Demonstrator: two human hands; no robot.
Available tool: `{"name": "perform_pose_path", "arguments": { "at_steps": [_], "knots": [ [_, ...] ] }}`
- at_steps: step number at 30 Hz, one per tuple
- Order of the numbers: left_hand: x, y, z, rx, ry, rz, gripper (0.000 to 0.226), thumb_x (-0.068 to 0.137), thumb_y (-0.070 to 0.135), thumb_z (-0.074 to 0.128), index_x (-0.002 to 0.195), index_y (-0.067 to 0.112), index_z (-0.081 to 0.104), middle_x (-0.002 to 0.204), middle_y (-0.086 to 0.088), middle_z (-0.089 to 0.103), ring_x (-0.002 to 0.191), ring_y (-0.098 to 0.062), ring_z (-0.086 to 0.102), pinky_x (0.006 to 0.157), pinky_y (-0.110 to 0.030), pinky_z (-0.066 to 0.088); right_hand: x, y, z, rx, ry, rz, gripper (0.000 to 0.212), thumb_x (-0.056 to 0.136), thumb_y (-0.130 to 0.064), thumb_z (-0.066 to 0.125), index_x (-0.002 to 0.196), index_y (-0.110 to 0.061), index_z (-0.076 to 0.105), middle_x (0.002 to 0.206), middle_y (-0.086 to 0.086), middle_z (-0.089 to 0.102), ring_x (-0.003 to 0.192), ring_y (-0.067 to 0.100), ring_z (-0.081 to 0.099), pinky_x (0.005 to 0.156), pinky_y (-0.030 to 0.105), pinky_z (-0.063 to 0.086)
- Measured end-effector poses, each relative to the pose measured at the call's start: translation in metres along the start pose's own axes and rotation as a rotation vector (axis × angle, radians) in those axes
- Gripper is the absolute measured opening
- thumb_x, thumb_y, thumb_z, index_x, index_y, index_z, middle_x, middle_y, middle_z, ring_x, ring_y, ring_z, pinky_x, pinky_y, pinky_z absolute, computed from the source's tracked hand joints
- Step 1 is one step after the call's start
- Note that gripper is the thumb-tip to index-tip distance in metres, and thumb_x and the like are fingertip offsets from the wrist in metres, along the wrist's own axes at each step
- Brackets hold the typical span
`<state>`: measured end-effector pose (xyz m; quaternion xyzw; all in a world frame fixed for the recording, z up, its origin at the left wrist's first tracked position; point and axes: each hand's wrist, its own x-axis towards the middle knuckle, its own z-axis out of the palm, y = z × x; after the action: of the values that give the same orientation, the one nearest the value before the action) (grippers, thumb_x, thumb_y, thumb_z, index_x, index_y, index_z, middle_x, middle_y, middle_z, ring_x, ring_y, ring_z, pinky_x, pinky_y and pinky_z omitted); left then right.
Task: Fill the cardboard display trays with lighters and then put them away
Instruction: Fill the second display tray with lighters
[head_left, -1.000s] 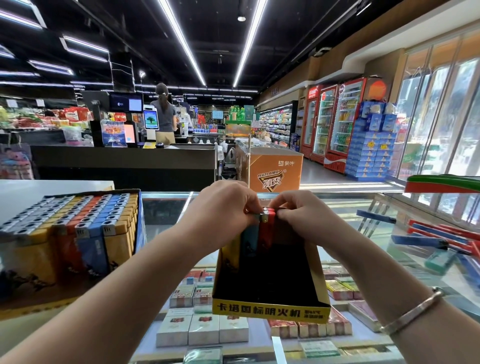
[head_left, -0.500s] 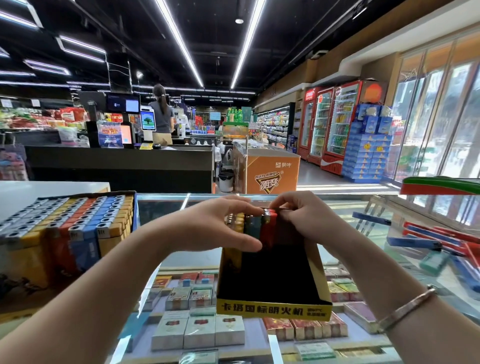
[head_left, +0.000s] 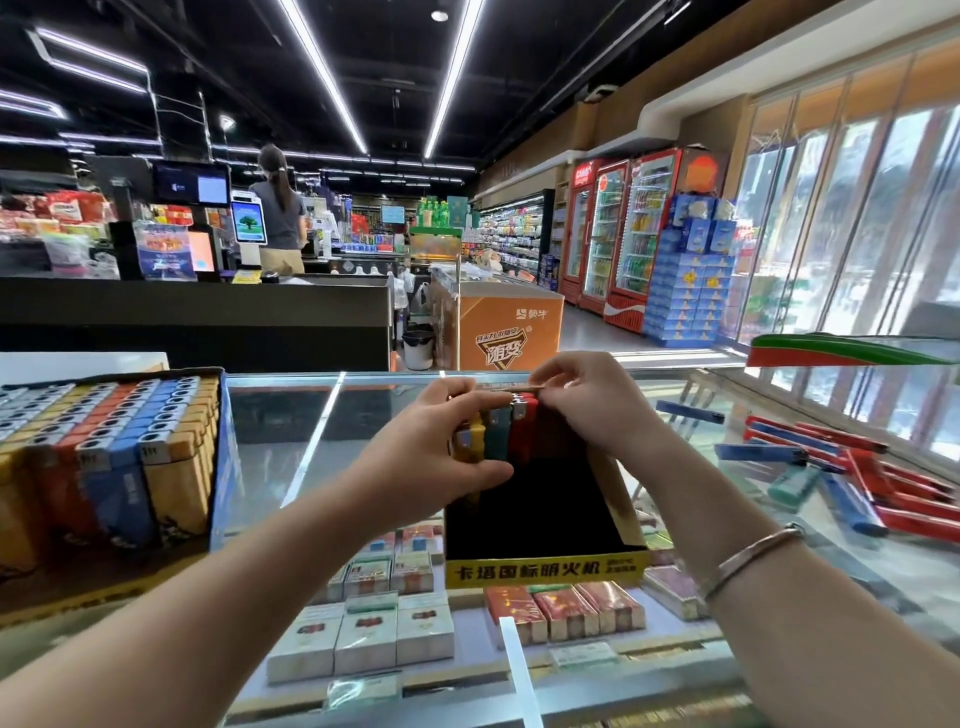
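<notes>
A black cardboard display tray (head_left: 545, 564) with a yellow front strip stands on the glass counter, mostly empty. At its back stands a short row of lighters (head_left: 496, 434): yellow, teal and red. My left hand (head_left: 441, 447) grips the row from the left, thumb under and fingers along the tops. My right hand (head_left: 592, 400) is at the tray's back right, its fingers curled at the top of the red lighter. A full tray of lighters (head_left: 104, 457) sits at the left. Loose red, blue and teal lighters (head_left: 841, 478) lie on the counter at the right.
The glass counter (head_left: 291, 447) shows cigarette packs (head_left: 363, 639) on a shelf beneath. A dark checkout counter (head_left: 197, 322) with a person behind it lies beyond. An orange freezer (head_left: 509, 332) and drink coolers (head_left: 623, 234) stand further back.
My left hand has slid leftwards and down along the lighter row, uncovering the yellow and teal lighters. My right hand stays at the red lighter's top.
</notes>
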<state>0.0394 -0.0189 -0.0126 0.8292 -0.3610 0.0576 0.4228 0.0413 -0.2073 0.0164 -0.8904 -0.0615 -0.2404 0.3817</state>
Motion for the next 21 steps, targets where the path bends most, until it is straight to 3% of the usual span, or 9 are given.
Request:
{"name": "perform_pose_path", "arguments": {
  "at_steps": [3,6,9,12,15,18,21],
  "knots": [
    [0.000,0.000,0.005,0.049,0.049,0.015,0.053,0.076,0.035,0.071,0.119,0.053,0.045,0.119,0.029,0.026,0.107,0.000,0.039,0.073,-0.009,0.044,-0.003,0.005,-0.015,-0.021,0.139,-0.018,0.013,0.088,-0.015,0.057,0.092,-0.016,0.069,0.077,-0.007,0.060,0.070,0.003,0.052,0.060,0.015,0.039],
    [-0.001,0.003,0.013,0.054,0.076,0.017,0.057,0.076,0.038,0.069,0.127,0.044,0.044,0.128,0.023,0.027,0.113,-0.008,0.038,0.081,-0.019,0.048,-0.009,0.021,-0.042,-0.156,0.220,0.062,0.018,0.089,-0.014,0.053,0.095,-0.007,0.068,0.085,0.007,0.066,0.078,0.019,0.059,0.068,0.026,0.044],
    [-0.002,0.007,0.021,0.064,0.075,0.024,0.065,0.077,0.040,0.068,0.134,0.039,0.037,0.140,0.017,0.024,0.115,-0.008,0.037,0.086,-0.022,0.049,-0.019,0.047,-0.078,-0.467,0.150,0.283,0.017,0.086,-0.013,0.049,0.087,-0.006,0.064,0.087,0.015,0.065,0.083,0.032,0.060,0.073,0.037,0.049],
    [-0.002,0.010,0.026,0.013,0.067,0.025,0.061,0.077,0.037,0.069,0.130,0.036,0.039,0.139,0.014,0.027,0.113,-0.009,0.045,0.086,-0.026,0.052,-0.035,0.069,-0.109,-0.702,0.057,0.546,0.008,0.084,-0.011,0.051,0.087,-0.005,0.055,0.085,0.013,0.059,0.081,0.030,0.057,0.066,0.033,0.045],
    [-0.004,0.011,0.028,-0.006,0.073,0.035,0.054,0.078,0.034,0.069,0.125,0.034,0.042,0.136,0.013,0.031,0.106,-0.008,0.049,0.084,-0.030,0.054,-0.051,0.089,-0.127,-0.833,0.025,0.739,0.010,0.084,-0.007,0.050,0.093,-0.002,0.051,0.096,0.017,0.058,0.098,0.034,0.054,0.083,0.039,0.047],
    [-0.005,0.010,0.028,0.015,0.080,0.039,0.053,0.079,0.033,0.068,0.125,0.035,0.042,0.138,0.012,0.030,0.113,-0.013,0.046,0.089,-0.033,0.052,-0.062,0.108,-0.133,-0.832,0.030,0.810,0.019,0.084,-0.001,0.051,0.102,-0.001,0.058,0.095,0.016,0.061,0.097,0.032,0.056,0.085,0.040,0.044],
    [-0.004,0.009,0.028,-0.001,0.075,0.039,0.050,0.080,0.031,0.068,0.123,0.038,0.043,0.138,0.014,0.030,0.115,-0.014,0.046,0.089,-0.034,0.052,-0.065,0.113,-0.131,-0.875,0.096,0.755,0.014,0.091,-0.011,0.050,0.103,-0.006,0.057,0.100,0.014,0.064,0.094,0.030,0.061,0.086,0.039,0.049]
  ]
}}
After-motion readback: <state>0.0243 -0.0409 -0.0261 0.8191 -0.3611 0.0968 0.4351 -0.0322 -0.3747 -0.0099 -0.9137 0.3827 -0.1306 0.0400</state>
